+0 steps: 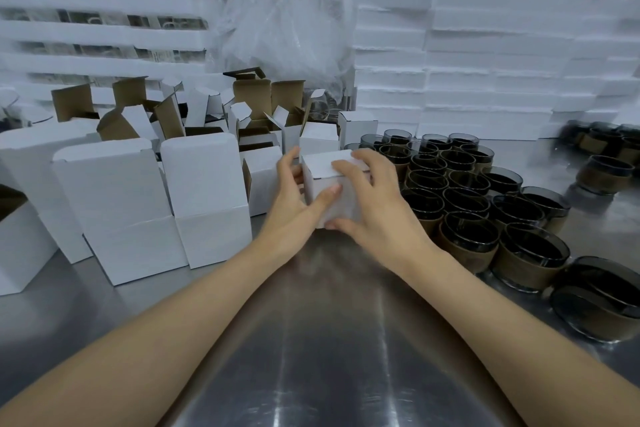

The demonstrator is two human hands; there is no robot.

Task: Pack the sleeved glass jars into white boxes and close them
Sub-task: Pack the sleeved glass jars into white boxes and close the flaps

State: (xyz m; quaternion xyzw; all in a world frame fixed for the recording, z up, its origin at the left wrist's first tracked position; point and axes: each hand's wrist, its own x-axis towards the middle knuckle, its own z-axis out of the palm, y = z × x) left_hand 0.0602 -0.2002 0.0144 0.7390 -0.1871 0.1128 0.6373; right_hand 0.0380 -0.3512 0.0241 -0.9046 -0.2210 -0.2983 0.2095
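White closed boxes stand in stacked pairs at the left of the steel table, the nearest ones reaching close to the left forearm. Behind them sits a jumble of open boxes with brown insides and raised flaps, and farther back, at the far left, foam trays are piled in layers with clear glass showing dimly between them. A heap of crumpled clear plastic bags rises behind the open boxes at the middle. At the centre both hands hold one small white box just above the table, its top flap down. The left hand grips the box's left side, thumb across the front face and fingers curled behind the far edge. The right hand covers the top and right side, fingers pressing flat on the lid and thumb under the lower front corner; whether a jar is inside cannot be seen. Just right of the box, nearly touching the right hand, a dense cluster of dark glass jars in brown sleeves stands upright and open-topped, running toward the near right edge. Behind the jars a wall of white foam blocks is stacked high, and more sleeved jars sit blurred at the far right.
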